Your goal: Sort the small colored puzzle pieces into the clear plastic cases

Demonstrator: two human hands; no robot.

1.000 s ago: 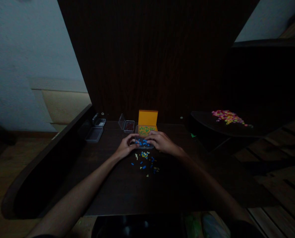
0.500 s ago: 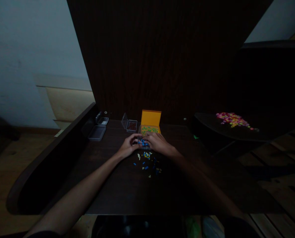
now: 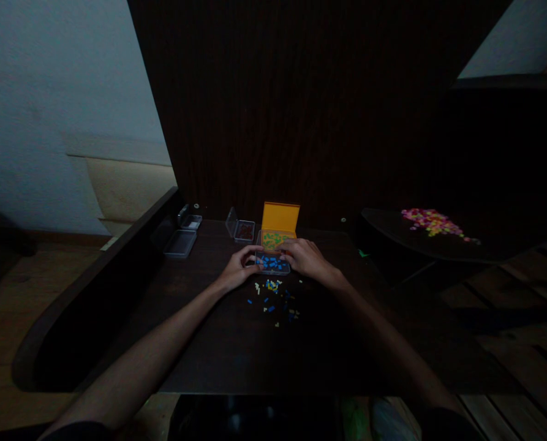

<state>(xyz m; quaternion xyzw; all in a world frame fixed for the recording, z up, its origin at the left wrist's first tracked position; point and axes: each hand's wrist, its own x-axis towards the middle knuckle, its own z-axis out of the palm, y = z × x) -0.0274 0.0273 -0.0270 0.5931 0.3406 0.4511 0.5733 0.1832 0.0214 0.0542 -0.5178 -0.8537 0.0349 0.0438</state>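
A clear plastic box [image 3: 273, 272] with several small blue pieces [image 3: 269, 262] inside sits on the dark tabletop. My left hand [image 3: 237, 269] curls around its left end, thumb in front and fingers behind. At the right end, my right hand [image 3: 307, 260] has thumb and bent fingers closed over the box's edge. Directly behind stands an orange box [image 3: 280, 217] with its lid raised and green pieces [image 3: 275, 239] in it. In front, blue, pale and yellow pieces [image 3: 272, 285] lie scattered loose.
Behind to the left is an open clear box [image 3: 244, 231] of dark reddish pieces. Another clear tray [image 3: 180, 244] and a small case [image 3: 192, 222] stand by the raised left side panel [image 3: 94, 294]. A pile of pink and yellow bits [image 3: 432, 222] rests on a side shelf at right.
My right hand has drawn back to the right from over the blue pieces to the box's right end, uncovering them. My left hand stays at the left end.
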